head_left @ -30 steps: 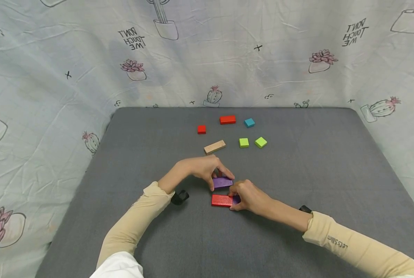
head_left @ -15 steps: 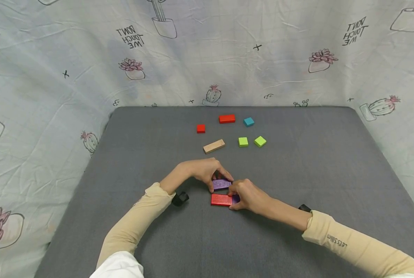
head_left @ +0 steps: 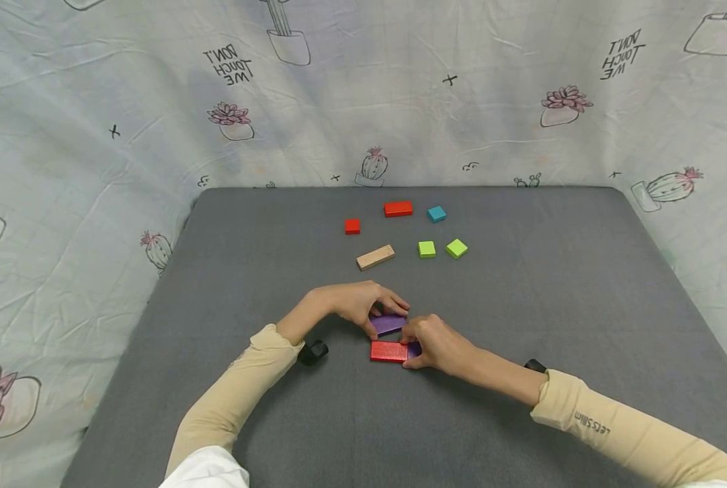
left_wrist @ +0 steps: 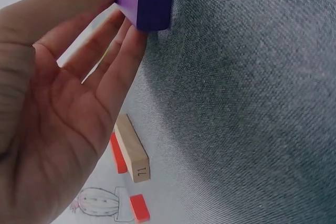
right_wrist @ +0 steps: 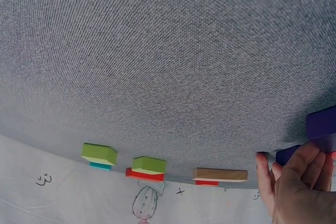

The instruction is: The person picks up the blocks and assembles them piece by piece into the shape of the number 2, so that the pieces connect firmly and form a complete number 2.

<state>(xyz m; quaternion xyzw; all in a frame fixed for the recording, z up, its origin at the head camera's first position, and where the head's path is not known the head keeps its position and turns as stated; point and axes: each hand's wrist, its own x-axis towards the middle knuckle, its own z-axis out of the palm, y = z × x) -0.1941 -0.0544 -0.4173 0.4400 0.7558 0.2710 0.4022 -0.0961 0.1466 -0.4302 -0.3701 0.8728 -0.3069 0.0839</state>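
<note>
In the head view, my left hand point(head_left: 356, 301) pinches a purple block point(head_left: 388, 324) between thumb and fingers, just behind a red block point(head_left: 389, 351). The left wrist view shows the end of this purple block point(left_wrist: 153, 1) at the fingertips, close over the cloth. My right hand point(head_left: 441, 347) grips a second purple block point(head_left: 414, 350), mostly covered by the fingers, against the red block's right end. In the right wrist view the gripped purple block point(right_wrist: 321, 127) shows at the right edge, beside the right hand point(right_wrist: 310, 195).
Farther back on the grey table point(head_left: 553, 271) lie a wooden block point(head_left: 376, 257), two green blocks point(head_left: 426, 249), a blue block point(head_left: 437, 214), a small red block point(head_left: 352, 226) and a longer red block point(head_left: 398, 209). A printed cloth point(head_left: 363, 88) hangs behind the table.
My left hand has drawn its purple block slightly nearer to me and to the left, turning it a little. The right hand, its purple block and the red block stay put.
</note>
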